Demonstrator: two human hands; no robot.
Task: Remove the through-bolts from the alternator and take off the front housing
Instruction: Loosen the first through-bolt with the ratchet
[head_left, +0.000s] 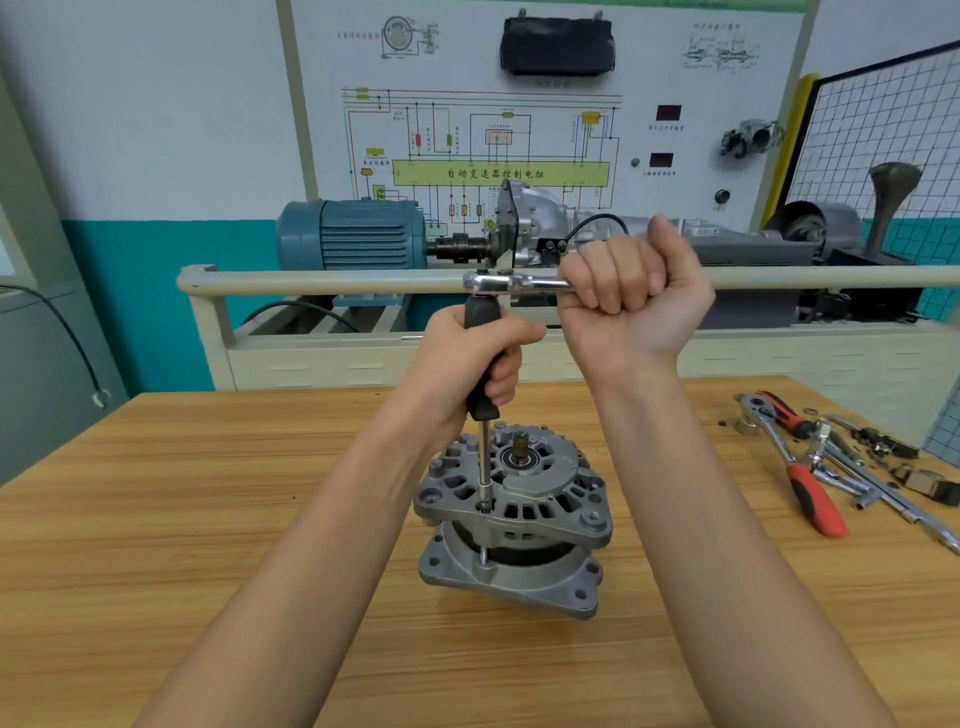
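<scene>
Standing upright on the wooden table (156, 519), the grey cast-metal alternator (511, 519) has a black-handled socket driver (483, 364) seated on a through-bolt; the left hand (462, 364) grips that handle, and the right hand (631, 296) clenches a chrome ratchet wrench (511, 283) atop it.

- Your alternator (511, 512): dull grey cast metal, black band showing btwn the housings, brownish shaft at centre.
- Driver (483, 358) in your left hand (467, 364): black grip, bright silver shank.
- Ratchet (511, 283) in your right hand (631, 296): polished chrome.
- Bench (208, 519): light yellow-brown wood grain, streaky.
- Spare ratchet (795, 462) at your right: chrome w/ red-and-black handle.
- Motor (358, 236) behind: blue-grey, ribbed.
- Wall (156, 291): white over teal.
- Board (498, 130): white, multi-colour wiring lines, yellow-green bar.
- Mesh panel (883, 135): white w/ dark grid.
</scene>
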